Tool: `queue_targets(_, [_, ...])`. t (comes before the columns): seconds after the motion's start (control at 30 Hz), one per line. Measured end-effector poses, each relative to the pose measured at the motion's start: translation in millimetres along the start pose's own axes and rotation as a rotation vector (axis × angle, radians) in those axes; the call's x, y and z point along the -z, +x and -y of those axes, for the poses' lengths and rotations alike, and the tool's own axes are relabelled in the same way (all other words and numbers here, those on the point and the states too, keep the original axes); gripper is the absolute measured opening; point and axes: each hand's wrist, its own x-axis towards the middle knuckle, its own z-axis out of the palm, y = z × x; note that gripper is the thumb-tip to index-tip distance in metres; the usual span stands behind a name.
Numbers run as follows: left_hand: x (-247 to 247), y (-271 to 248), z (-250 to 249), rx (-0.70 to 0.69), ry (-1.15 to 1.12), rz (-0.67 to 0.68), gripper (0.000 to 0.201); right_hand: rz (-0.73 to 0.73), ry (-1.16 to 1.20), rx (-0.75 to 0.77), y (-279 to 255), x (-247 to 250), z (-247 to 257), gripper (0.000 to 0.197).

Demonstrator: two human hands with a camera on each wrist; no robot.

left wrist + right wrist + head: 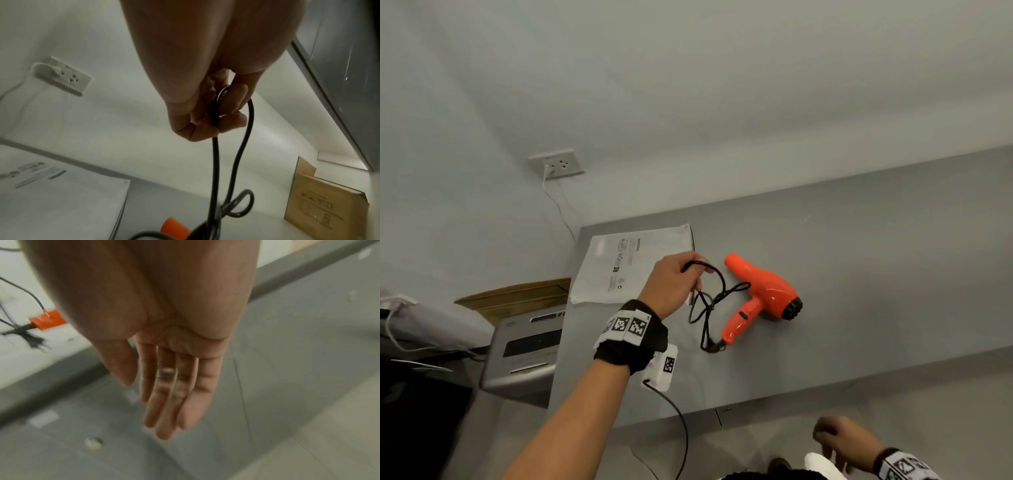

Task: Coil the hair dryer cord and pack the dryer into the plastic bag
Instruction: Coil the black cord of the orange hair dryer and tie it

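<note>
Tabletop dryer (763,294) right of left-hand grip (676,279)

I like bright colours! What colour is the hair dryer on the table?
The hair dryer is bright orange, with a black end. The head view shows it best.

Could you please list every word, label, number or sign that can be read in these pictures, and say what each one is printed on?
"WARNING": heading on the plastic bag, printed sideways in the head view.
Fine print and small symbols below that heading on the bag: too small to read.
Dark printing on the cardboard box: blurred, unreadable.
Black-and-white square marker codes on the wrist bands: patterns, not text.
Hair dryer: no legible marking.
</note>
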Motion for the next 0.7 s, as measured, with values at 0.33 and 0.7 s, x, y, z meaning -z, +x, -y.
queue_targets(0.33, [27.3,-22.5,-36.6,-0.091,-0.162,-0.067,0.03,-0.015,0.144,-0.263,-84.0,-30.8,20.8,0.014])
queue_targets(0.7, [20.8,-32.1,-31.0,-0.071,-0.28,-0.04,0.03,-0.217,0.578,-0.21,7.4,-29.4,109.0,0.018])
